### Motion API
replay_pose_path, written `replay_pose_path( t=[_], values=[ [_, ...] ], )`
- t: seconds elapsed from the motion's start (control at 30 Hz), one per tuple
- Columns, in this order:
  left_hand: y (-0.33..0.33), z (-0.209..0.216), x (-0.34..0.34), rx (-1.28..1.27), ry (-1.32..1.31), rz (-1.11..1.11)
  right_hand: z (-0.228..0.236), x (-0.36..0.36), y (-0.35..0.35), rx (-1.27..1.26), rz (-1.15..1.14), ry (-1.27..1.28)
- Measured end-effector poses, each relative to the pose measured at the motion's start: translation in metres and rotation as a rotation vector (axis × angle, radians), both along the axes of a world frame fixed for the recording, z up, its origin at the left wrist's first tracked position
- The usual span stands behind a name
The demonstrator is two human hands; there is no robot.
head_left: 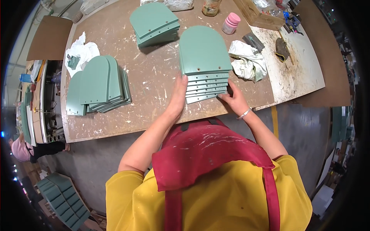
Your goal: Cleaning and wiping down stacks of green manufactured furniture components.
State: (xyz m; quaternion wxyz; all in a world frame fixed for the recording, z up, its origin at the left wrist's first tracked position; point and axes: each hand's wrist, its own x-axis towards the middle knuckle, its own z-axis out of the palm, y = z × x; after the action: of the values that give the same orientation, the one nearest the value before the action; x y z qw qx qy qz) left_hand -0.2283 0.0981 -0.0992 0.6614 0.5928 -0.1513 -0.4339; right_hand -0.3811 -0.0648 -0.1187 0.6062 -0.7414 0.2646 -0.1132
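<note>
In front of me stands a stack of green round-topped panels (205,50), whose straight near edges step out one below another and show small drilled holes. My left hand (178,94) presses along the stack's left side, its fingers partly hidden by it. On the other side my right hand (236,99) grips the near right corner, thumb on the front edge and fingers against the side. To the left lies a fanned pile of similar green panels (101,79). Another green stack (154,21) rests at the far middle of the table.
The brown worktable (150,92) is scuffed with paint. Right of my stack are a crumpled white cloth (248,63), a dark block (253,41) and a pink-lidded jar (231,23). A glass jar (211,7), a wooden box (262,17) and a white rag (81,52) also lie there.
</note>
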Motion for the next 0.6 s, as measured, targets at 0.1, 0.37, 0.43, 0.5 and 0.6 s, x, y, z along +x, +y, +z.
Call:
replay_pose_path(
  t=[0.1,0.37,0.43,0.5,0.6],
  values=[
    [0.009,-0.014,0.026,-0.041,0.043,-0.058,-0.004,-0.006,-0.009,-0.078,-0.016,0.023],
    [-0.007,-0.025,-0.002,0.025,-0.306,-0.039,0.005,-0.001,-0.017,-0.320,0.045,0.105],
    [-0.003,-0.022,0.007,-0.018,-0.229,-0.101,-0.005,-0.008,-0.031,-0.263,0.095,0.115],
    [-0.003,-0.007,0.022,-0.061,-0.121,-0.135,-0.006,-0.005,-0.046,-0.207,0.148,0.117],
    [-0.027,0.025,0.036,-0.019,-0.127,0.003,0.024,0.008,-0.061,0.197,0.006,-0.074]
  ],
)
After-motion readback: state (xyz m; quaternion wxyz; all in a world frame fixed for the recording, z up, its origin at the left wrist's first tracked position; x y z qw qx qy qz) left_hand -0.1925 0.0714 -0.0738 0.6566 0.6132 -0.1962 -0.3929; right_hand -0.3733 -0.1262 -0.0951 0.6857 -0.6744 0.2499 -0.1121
